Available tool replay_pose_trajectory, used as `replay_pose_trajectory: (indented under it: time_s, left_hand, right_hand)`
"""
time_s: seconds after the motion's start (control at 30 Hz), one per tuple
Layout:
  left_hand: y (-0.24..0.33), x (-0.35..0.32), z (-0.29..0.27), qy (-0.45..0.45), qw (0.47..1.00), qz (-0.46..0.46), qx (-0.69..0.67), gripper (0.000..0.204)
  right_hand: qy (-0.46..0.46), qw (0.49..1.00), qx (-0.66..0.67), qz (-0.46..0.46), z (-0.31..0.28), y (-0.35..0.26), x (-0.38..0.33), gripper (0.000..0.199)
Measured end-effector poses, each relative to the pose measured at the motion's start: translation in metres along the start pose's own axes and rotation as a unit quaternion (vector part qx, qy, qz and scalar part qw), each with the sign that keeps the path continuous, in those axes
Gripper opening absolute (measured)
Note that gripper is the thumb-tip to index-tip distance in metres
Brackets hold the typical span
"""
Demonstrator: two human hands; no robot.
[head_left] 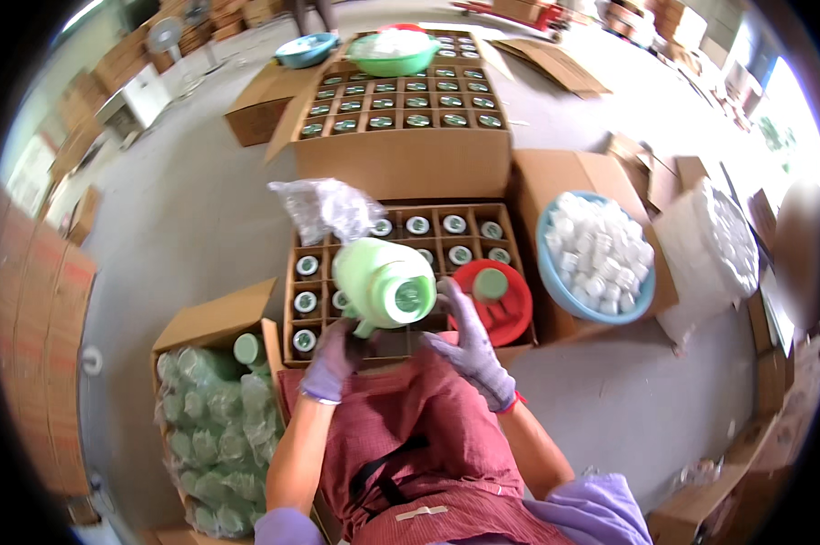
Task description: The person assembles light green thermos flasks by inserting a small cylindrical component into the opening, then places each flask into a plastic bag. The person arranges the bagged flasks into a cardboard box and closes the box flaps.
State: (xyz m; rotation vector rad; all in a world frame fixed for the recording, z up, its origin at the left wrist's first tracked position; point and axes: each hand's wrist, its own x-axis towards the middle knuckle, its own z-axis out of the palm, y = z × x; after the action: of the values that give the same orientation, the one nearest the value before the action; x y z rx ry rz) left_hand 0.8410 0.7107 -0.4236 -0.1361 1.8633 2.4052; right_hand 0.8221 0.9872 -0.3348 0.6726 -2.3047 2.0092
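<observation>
A light-green plastic jug (pixel 372 272) is tipped over the divided carton, its round open mouth facing me to the right. My left hand (pixel 331 359), in a grey-purple glove, is closed on its underside by the handle; the fingertips are partly hidden. My right hand (pixel 472 354), gloved alike, is open beside the jug's mouth with fingers apart; I cannot tell whether it touches the rim. Right behind that hand, a red basin (pixel 516 304) holds a green round cap (pixel 490 284). White-topped bottles or liners stand in the divided carton (pixel 401 341). Crumpled clear plastic bags (pixel 328 207) lie behind the jug.
A blue basin of small white caps (pixel 553 289) rests on a carton at right, beside a white sack (pixel 691 245). At lower left, a carton (pixel 212 318) holds bagged green jugs. Ahead, a larger divided carton (pixel 401 163) carries a green basin (pixel 392 65).
</observation>
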Motion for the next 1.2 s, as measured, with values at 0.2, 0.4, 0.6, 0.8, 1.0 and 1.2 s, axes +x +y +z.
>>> replay_pose_trajectory:
  time_s: [0.2, 0.4, 0.6, 0.8, 1.0, 1.2]
  left_hand:
    - [0.051, -0.033, 0.019, 0.097, 0.945, -0.047, -0.308, 0.032]
    - [0.038, -0.022, 0.03, 0.058, 0.922, -0.029, -0.382, 0.032]
    - [0.052, -0.037, 0.06, 0.121, 0.912, -0.04, -0.39, 0.027]
    - [0.033, -0.046, 0.088, 0.155, 0.905, -0.089, -0.386, 0.022]
    - [0.055, -0.069, 0.12, 0.133, 0.952, -0.009, -0.276, 0.034]
    - [0.058, -0.076, 0.128, 0.159, 0.971, 0.042, -0.174, 0.032]
  right_hand:
    - [0.159, 0.908, -0.375, -0.1, -0.118, 0.051, 0.004, 0.041]
    - [0.21, 0.684, -0.636, 0.288, -0.291, 0.132, -0.025, 0.043]
    - [0.289, 0.871, -0.383, 0.106, -0.192, 0.047, 0.0, 0.059]
    - [0.176, 0.944, -0.277, -0.026, -0.038, -0.052, -0.001, 0.051]
    - [0.21, 0.949, -0.222, -0.083, -0.013, -0.042, 0.008, 0.058]
    - [0.206, 0.969, -0.067, -0.122, 0.004, -0.054, 0.012, 0.052]
